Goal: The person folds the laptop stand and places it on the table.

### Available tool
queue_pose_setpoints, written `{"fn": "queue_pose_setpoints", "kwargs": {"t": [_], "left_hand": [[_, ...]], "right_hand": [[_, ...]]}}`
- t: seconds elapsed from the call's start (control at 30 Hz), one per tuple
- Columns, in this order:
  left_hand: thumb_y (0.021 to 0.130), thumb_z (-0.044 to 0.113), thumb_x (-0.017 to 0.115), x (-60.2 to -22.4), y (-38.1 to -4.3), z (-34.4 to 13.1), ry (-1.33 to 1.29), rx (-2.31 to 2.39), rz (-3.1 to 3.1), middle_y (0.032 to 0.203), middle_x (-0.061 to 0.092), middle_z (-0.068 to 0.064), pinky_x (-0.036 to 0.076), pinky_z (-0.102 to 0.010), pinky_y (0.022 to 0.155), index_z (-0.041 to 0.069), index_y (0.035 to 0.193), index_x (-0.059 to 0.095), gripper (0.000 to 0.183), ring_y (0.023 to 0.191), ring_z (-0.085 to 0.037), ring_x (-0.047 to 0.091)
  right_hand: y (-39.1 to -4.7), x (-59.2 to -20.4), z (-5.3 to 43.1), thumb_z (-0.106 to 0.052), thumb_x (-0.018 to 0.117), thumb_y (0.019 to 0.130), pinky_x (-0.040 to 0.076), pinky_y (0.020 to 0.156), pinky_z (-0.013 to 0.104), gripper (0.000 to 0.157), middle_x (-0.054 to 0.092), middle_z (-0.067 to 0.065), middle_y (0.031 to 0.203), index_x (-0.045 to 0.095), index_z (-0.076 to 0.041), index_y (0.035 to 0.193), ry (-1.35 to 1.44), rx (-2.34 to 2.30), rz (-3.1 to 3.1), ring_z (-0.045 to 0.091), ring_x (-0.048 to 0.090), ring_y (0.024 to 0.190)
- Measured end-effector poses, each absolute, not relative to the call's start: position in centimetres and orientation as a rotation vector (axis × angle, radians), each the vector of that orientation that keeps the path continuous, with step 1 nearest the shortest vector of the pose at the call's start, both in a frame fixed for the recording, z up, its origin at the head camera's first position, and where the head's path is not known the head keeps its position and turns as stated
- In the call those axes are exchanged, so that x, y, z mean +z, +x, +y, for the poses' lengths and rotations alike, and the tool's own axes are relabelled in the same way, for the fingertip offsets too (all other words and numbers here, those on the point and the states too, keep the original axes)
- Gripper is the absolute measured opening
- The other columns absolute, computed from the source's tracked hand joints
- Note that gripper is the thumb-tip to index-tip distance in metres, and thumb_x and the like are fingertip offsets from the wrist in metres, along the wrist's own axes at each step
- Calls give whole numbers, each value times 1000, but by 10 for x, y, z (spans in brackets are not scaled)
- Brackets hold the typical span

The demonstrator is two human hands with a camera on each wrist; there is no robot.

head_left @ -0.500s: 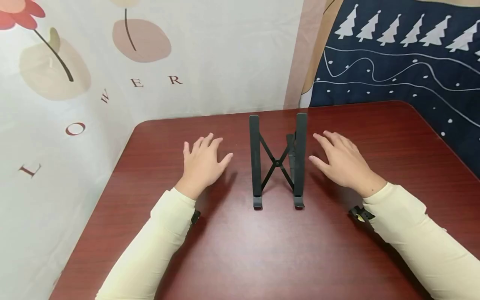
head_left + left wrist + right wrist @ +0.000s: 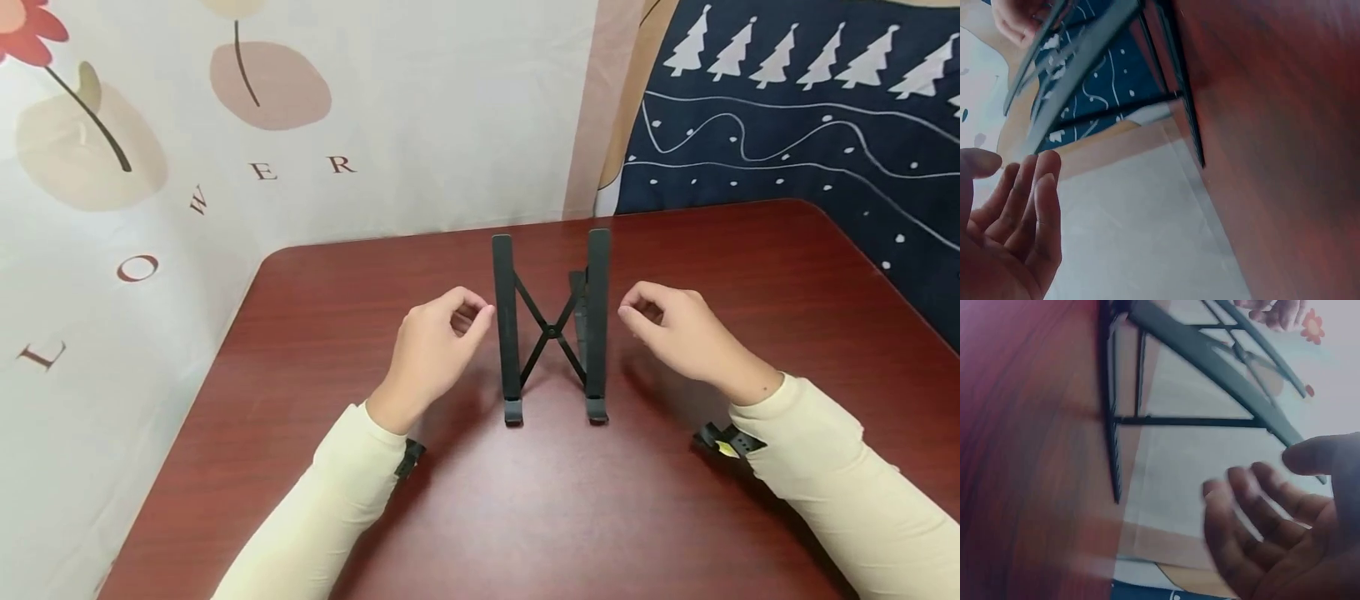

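Note:
A black folding laptop stand [image 2: 507, 325] stands unfolded on the table, its two sloping arms joined by an X-shaped brace, with small hooked lips at the near ends. Left of it, my left hand [image 2: 431, 350] hovers with fingers loosely bent, thumb tip close to the left arm. My right hand [image 2: 686, 333] mirrors it on the other side, a small gap from the right arm. Both wrist views show thumb and fingers apart with nothing between them: the left hand [image 2: 1016, 231] below the stand's bar [image 2: 1087, 72], the right hand [image 2: 1272, 531] beside another bar [image 2: 1210, 364].
The stand is on a reddish-brown wooden table [image 2: 525, 517] with rounded far corners. Behind it hang a pale cloth [image 2: 450, 125] with flowers and letters and a dark blue cloth [image 2: 787, 133] with white trees. Dark straps show at both wrists.
Both hands have gone from spread fingers to bent ones. The left hand has moved right, closer to the stand, while the right hand has stayed nearly in place.

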State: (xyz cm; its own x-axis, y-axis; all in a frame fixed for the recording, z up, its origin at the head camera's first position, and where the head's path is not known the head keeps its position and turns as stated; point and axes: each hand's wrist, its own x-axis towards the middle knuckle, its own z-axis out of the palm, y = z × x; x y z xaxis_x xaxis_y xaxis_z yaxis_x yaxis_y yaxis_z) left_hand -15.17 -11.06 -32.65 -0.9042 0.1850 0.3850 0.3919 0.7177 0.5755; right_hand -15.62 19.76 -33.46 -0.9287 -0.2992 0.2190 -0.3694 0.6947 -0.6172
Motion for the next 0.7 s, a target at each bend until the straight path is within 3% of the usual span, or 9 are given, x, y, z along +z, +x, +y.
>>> {"fn": "queue_pose_setpoints", "kwargs": {"t": [0.27,0.43,0.7], "left_hand": [[95,29,69,-331,-148,-105,-576,-959,-2635,78,70,9,53,-25,68,19,91,67,11,70,-2,65],[93,32,70,-333,-149,-107,-522,-832,-2670,73,67,10,50,-28,63,20,83,64,17,67,-3,62],[92,31,72,-337,-151,-108,-549,-746,-2706,74,68,9,49,-29,62,19,86,64,16,66,-4,62]], "right_hand": [[-148,-332,189,-21,59,101,46,55,26,15,59,-1,67,65,-18,88,628,1213,-2729,14,59,62],[-149,-336,187,-21,61,101,46,56,26,18,59,0,67,64,-18,83,683,1213,-2744,14,59,61],[-152,-343,186,-16,67,96,45,59,24,12,61,-8,71,68,-18,85,761,1087,-2711,8,52,63]]}}
